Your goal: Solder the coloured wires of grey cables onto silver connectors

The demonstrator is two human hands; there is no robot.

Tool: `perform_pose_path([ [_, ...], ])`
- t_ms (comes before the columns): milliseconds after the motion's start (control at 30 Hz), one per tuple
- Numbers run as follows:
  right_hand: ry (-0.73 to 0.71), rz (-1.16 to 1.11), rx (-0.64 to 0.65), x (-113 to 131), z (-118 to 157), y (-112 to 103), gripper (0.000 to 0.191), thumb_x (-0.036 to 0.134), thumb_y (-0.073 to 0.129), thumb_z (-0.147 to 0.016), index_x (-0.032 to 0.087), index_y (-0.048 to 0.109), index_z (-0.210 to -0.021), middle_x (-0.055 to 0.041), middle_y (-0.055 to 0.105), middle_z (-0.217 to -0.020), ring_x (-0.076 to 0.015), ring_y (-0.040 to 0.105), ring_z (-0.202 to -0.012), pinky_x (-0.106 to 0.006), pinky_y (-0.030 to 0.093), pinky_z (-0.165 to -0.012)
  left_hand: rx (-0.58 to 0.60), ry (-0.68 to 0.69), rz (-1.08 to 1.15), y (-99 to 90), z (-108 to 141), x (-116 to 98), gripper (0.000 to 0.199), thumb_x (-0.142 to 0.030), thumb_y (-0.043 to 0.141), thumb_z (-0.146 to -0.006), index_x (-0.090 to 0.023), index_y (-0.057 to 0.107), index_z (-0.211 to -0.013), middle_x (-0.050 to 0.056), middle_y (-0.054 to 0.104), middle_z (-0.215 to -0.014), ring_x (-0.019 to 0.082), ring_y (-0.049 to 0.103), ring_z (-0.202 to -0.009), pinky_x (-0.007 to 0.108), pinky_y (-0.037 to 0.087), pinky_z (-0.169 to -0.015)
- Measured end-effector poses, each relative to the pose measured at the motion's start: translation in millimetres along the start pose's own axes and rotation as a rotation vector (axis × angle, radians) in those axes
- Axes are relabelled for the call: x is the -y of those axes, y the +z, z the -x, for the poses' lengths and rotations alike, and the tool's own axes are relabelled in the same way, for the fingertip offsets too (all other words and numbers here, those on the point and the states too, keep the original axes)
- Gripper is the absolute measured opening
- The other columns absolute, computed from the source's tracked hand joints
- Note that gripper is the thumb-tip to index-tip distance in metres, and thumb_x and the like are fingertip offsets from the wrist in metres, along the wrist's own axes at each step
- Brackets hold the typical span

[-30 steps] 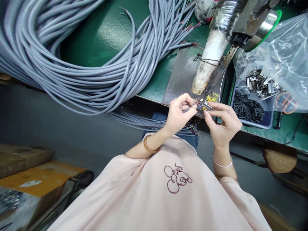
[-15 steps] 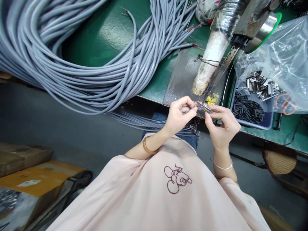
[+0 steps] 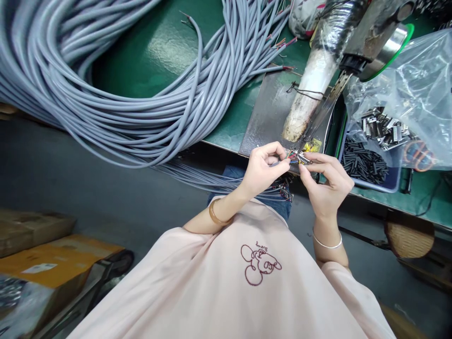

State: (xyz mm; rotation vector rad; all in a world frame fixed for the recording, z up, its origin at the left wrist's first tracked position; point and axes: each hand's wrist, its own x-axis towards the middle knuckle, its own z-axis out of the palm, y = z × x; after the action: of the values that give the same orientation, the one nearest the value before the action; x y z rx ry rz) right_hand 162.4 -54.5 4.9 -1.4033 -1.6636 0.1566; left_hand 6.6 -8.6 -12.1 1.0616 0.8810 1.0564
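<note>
- Evidently both hands work close together: the left hand (image 3: pixel 266 165) has a narrow grip on thin multicoloured wires (image 3: pixel 290 154), and the right hand (image 3: pixel 326 181) pinches the far end of a small silver-and-black multi-pin connector (image 3: pixel 304 159) between thumb and fingers.
- The connector sits between the two sets of fingertips, over the near edge of a flat dark metal plate (image 3: pixel 270 113); whether any wire is joined to it is too small to tell.
- Holding it by its end probably leaves the pins exposed, while fingertips near the wire ends likely steady them.
- The slim dark metal rod (image 3: pixel 323 113) slants down to just behind the connector, beside a white tapered wrapped tube (image 3: pixel 305 106); their position probably keeps both within easy reach, but limits lifting straight forward.
- A crumpled yellow piece (image 3: pixel 312 145) lies on the plate, close behind the right fingertips.
- To the right, a blue plastic tray (image 3: pixel 393 185) holds short black tubes (image 3: pixel 363 162), its wall bounding sideways movement along the green bench (image 3: pixel 169 42).
- Thick grey cables (image 3: pixel 141 113) crowd the left side; the plate's left part offers some bare surface, and the space towards the body looks freer, though slim grey cables (image 3: pixel 197 176) cross the lap.
</note>
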Motion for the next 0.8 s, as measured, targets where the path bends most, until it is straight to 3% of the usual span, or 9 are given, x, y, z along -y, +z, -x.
perform_pose_path([
  [400, -0.026, 0.002, -0.005, 5.1, -5.8, -0.9, 0.009, 0.014, 0.075, -0.083, 0.023, 0.073, -0.083, -0.0005, 0.077, -0.099, -0.0176, 0.074, -0.092, -0.035, 0.062, -0.083, 0.012, 0.018, 0.018, -0.7, -0.4, -5.6, 0.018, -0.017, 0.068, -0.076, -0.016, 0.051, -0.069, -0.005, 0.051, -0.065, 0.0, 0.038, -0.044, 0.015, 0.027, -0.04],
  [800, -0.09, 0.03, -0.019, -0.2, 3.8, 1.2, 0.013, 0.011, 0.07, -0.085, 0.022, 0.064, -0.083, -0.0007, 0.077, -0.099, -0.0164, 0.075, -0.092, -0.032, 0.061, -0.082, 0.017, -0.082, 0.024, -2.7, 1.0, -1.4, 0.017, -0.018, 0.069, -0.074, -0.016, 0.053, -0.069, -0.004, 0.056, -0.066, 0.0, 0.038, -0.042, 0.017, 0.025, -0.039],
])
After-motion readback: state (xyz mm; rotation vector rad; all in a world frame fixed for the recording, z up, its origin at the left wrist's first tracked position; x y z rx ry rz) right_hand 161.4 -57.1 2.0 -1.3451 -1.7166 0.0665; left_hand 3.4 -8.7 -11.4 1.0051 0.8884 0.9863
